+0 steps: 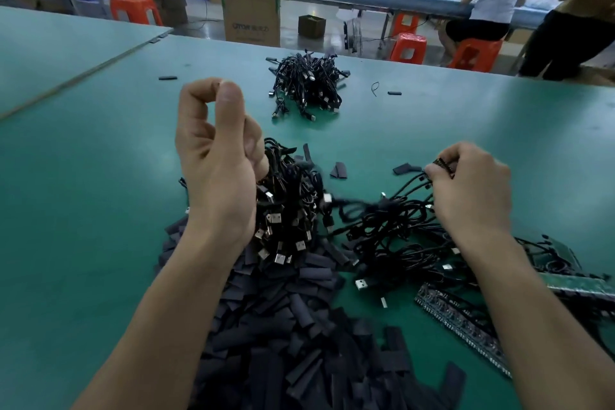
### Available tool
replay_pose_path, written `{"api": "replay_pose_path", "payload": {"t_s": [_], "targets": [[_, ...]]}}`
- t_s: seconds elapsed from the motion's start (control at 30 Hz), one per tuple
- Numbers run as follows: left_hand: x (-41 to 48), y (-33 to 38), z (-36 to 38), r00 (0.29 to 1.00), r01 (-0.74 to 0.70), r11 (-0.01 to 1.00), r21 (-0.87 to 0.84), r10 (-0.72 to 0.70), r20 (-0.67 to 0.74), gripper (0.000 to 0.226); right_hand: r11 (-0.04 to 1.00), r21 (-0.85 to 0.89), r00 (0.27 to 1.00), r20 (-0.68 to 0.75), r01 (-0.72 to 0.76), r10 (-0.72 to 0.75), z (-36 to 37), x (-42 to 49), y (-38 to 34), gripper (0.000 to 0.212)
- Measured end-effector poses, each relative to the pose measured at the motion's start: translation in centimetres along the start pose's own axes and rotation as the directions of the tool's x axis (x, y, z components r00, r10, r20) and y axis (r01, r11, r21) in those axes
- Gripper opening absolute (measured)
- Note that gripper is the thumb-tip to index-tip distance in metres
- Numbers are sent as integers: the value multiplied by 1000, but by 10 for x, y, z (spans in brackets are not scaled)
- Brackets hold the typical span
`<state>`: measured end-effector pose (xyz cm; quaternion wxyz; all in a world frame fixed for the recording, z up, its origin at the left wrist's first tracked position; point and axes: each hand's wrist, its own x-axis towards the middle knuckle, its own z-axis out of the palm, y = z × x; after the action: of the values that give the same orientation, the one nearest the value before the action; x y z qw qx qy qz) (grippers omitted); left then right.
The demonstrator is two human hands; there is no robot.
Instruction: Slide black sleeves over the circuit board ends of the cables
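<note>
My left hand (216,156) is raised above the table, thumb and forefinger touching, its lower fingers curled round a bundle of black USB cables (286,206) whose metal plugs hang down. My right hand (472,190) pinches the small circuit board end (444,166) of one cable, which trails left into a loose tangle of cables (392,233). A big heap of flat black sleeves (299,326) lies in front of me between my forearms. A few single sleeves (339,170) lie beyond the bundle.
A second pile of cables (307,83) sits farther back on the green table (100,176). Strips of circuit boards (462,323) lie at the right. Stray sleeves (167,78) dot the far side. Orange stools, boxes and people are beyond the table.
</note>
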<state>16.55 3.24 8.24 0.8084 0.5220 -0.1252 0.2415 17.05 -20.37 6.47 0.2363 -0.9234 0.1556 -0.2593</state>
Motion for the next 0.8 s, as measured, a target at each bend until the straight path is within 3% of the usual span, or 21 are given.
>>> {"api": "replay_pose_path", "payload": {"t_s": [0.07,0.23,0.33,0.4,0.47,0.53,0.7,0.8], "targets": [[-2,-1,1,1000,-5,998,59,4,14,19,997,-66,999,31,31,-29,1,-2,-4,11],[-5,-10,0,999,-6,972,235,-2,33,20,947,-202,968,97,248,-233,4,-18,-22,53],[-5,-12,1,997,-5,929,369,-23,73,24,884,-34,874,170,467,-455,2,-34,-43,38],[-5,-14,2,990,28,906,423,-82,111,26,842,107,758,386,529,-525,4,-43,-53,19],[-5,-19,1,979,66,893,445,-144,145,31,842,94,642,604,531,-472,10,-52,-58,12],[-3,-26,-3,964,79,870,486,-192,186,34,831,-22,592,713,555,-376,22,-59,-56,15],[-3,-30,-6,910,67,855,515,-264,320,37,835,-109,558,789,539,-258,47,-70,-44,21],[-5,-31,-5,909,69,861,503,-263,325,16,871,-63,585,764,486,-271,52,-72,-38,16]]}}
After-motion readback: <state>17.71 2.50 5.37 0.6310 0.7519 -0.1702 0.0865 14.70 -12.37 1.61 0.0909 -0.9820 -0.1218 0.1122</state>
